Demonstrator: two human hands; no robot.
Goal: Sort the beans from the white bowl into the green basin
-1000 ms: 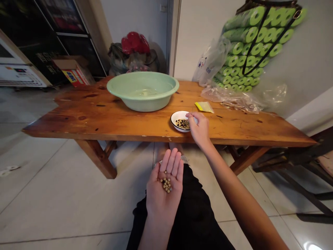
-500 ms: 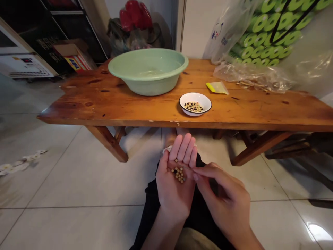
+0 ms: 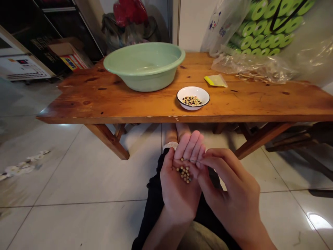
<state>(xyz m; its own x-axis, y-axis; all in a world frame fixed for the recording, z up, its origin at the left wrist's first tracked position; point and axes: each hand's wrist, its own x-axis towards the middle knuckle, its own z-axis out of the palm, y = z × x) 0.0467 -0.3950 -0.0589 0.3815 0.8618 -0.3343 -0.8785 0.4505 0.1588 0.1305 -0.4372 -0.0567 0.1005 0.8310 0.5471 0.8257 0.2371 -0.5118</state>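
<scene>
My left hand [image 3: 180, 187] lies palm up and cupped, with several small round beads [image 3: 184, 174] in its hollow, mostly tan with a dark one among them. My right hand [image 3: 231, 191] pinches a thin needle [image 3: 193, 160] between thumb and forefinger and reaches in from the right. The needle's tip meets a single tan bead [image 3: 182, 159] at the base of my left fingers. Any thread is too fine to make out. On the bench beyond sits a white dark-rimmed bowl [image 3: 193, 91] holding tan, black and a few coloured beads.
A wooden bench [image 3: 137, 107] spans the view in front of my knees. On it stand a green basin [image 3: 145, 78], a small yellow-edged packet [image 3: 215, 81] and a clear plastic bag [image 3: 260, 67] by green rolls [image 3: 265, 31]. A cardboard box [image 3: 70, 53] is behind at left.
Both hands have shifted slightly right in view. The needle, earlier above the palm beads, now points at the single bead near my left fingers. The bench scene has slid slightly up.
</scene>
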